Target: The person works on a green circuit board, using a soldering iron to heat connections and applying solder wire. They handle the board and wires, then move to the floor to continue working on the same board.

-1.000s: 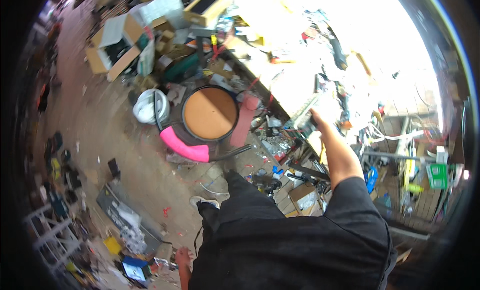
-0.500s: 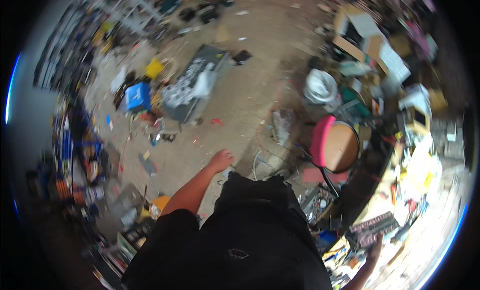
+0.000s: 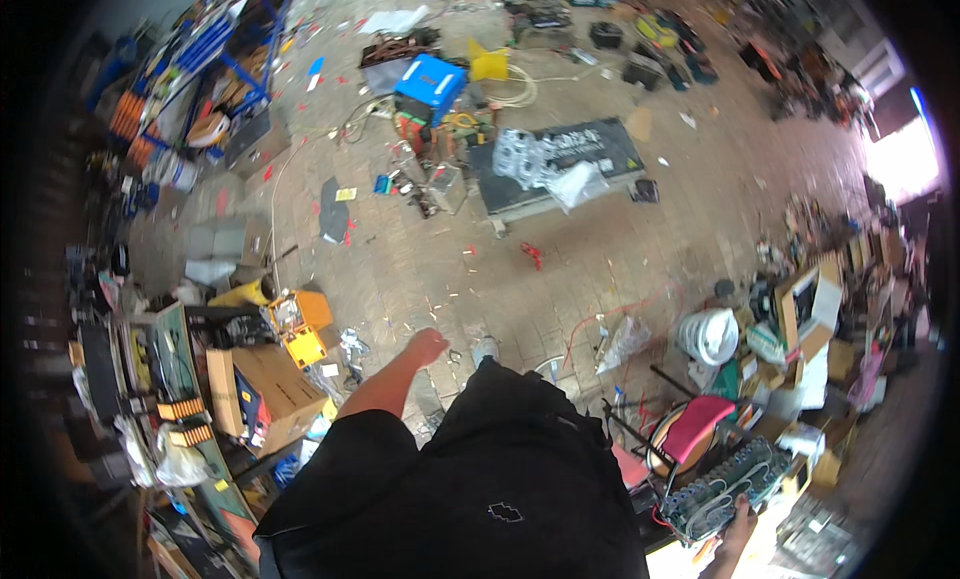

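At the lower right my right hand [image 3: 741, 526] grips the near edge of a long, dark green circuit board assembly [image 3: 722, 491]. Rows of small round parts run along it, and pale grey cables loop over its face. Part of that hand's fingers is hidden beneath the board. My left hand [image 3: 428, 348] hangs over the brick floor in front of my body, its fingers curled in and nothing visible in them. A pink-backed chair [image 3: 696, 431] stands just beyond the board.
A dark flat panel [image 3: 610, 144] with plastic wrap on it lies ahead, beside a blue box [image 3: 430, 82]. A white bucket [image 3: 708, 337] stands right. To the left are a cardboard box [image 3: 275, 394] and orange cases [image 3: 300, 324]. Scraps and a red wire litter the floor.
My view has swung to the right, so the panel, bucket and chair sit elsewhere in it. The board is now away from the bright cluttered bench, still in my right hand, with its wired face showing.
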The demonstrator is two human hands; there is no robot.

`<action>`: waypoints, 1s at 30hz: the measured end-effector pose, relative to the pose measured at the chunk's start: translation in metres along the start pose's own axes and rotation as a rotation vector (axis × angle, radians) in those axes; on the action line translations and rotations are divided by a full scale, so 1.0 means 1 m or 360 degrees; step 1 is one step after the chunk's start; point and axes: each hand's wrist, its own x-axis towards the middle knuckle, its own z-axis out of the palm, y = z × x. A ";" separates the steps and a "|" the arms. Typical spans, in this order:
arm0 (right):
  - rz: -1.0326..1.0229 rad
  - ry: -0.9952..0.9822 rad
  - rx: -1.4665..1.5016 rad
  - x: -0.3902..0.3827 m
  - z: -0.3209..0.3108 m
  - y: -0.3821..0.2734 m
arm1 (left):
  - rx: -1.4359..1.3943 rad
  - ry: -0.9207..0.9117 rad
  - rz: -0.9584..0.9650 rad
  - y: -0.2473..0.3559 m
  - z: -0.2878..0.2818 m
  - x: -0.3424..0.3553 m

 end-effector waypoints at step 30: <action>-0.1695 -0.1463 -0.1499 -0.243 0.913 -0.521 | -0.1923 0.0887 -0.1460 -0.309 -0.219 -0.165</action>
